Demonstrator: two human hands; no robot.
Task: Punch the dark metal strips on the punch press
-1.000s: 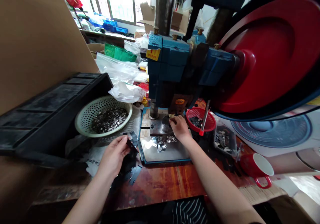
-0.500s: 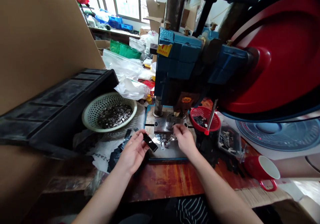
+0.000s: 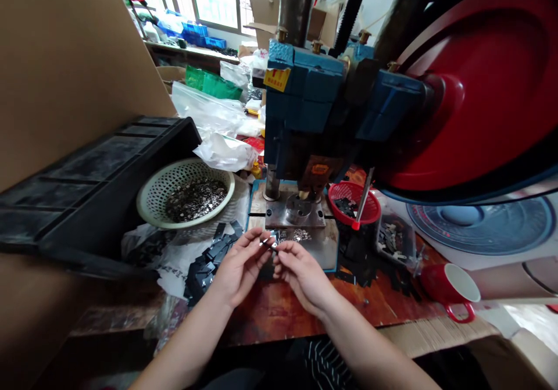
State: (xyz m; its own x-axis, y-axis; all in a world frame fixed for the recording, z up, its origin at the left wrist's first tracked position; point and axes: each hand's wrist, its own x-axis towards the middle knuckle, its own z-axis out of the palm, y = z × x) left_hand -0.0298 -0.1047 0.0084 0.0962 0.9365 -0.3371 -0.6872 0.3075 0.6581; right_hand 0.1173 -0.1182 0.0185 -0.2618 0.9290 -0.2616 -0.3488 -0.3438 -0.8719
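Note:
My left hand [image 3: 242,265] and my right hand [image 3: 303,271] meet in front of the blue press [image 3: 300,88]. Between their fingertips is a small dark piece [image 3: 271,244], seen almost edge-on and partly hidden by the fingers. Both hands pinch it, the left from its left end, the right from its right end. Behind them lies the press's metal die block [image 3: 296,213], with small shiny bits [image 3: 301,235] on the plate before it. A pile of black flat pieces [image 3: 209,262] sits left of my left hand.
A pale green basket [image 3: 146,198] of metal bits stands left, beside a black crate [image 3: 108,204]. To the right are a red basket [image 3: 375,207], a clear box [image 3: 394,242], a red mug [image 3: 440,282] and a large red wheel [image 3: 488,88].
My right hand has come down from the die block to my left hand and taken hold of the dark piece too. The piece has turned from flat to nearly edge-on.

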